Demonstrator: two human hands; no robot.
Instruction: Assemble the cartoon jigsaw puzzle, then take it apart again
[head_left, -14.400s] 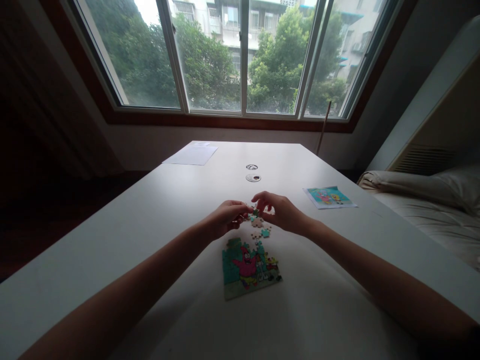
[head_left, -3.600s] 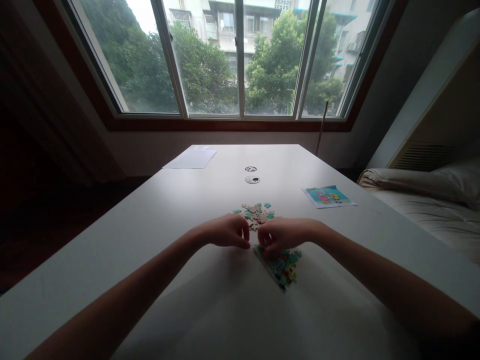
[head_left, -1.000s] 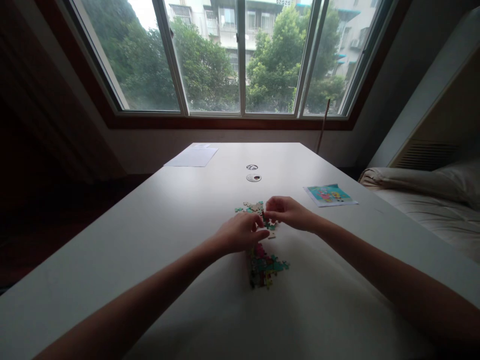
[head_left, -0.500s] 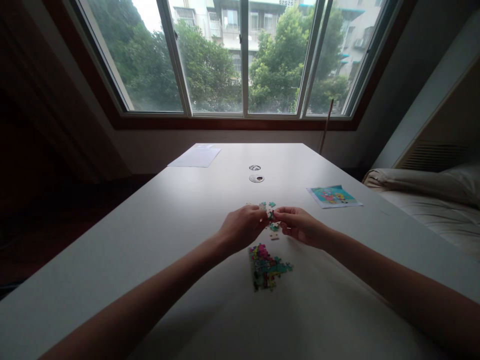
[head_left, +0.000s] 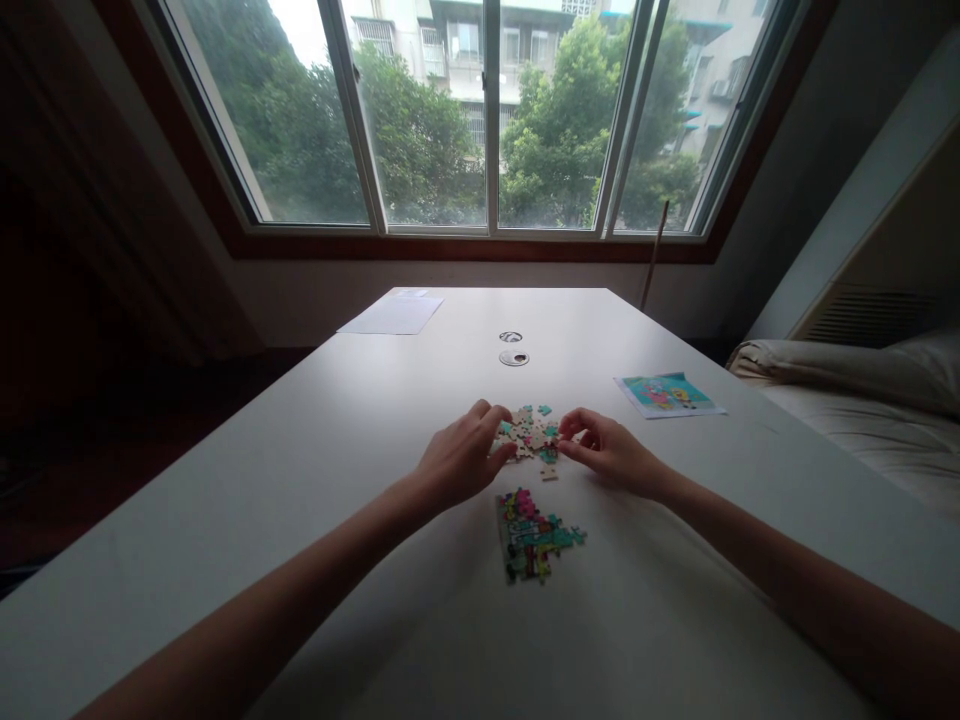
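Note:
A small heap of loose puzzle pieces [head_left: 529, 430] lies in the middle of the white table [head_left: 300, 470]. My left hand [head_left: 461, 460] rests at the heap's left edge, fingers curled and thumb tip touching the pieces; what it grips is hidden. At the heap's right edge, my right hand [head_left: 611, 455] pinches a teal puzzle piece [head_left: 551, 455] between thumb and fingers, low over the table. A partly joined, colourful section of the puzzle [head_left: 534, 522] lies nearer to me, just below and between both hands. One single piece [head_left: 550, 473] lies between the heap and that section.
A printed reference picture [head_left: 667, 393] lies to the right. A white sheet of paper [head_left: 391, 313] sits at the far left corner, and two round cable holes [head_left: 513, 348] are beyond the heap. A bed with a pillow [head_left: 847, 370] adjoins the table's right side.
Both hands, which held pieces together just above the table, have moved apart and come down to either side of the loose heap. The joined section has not moved.

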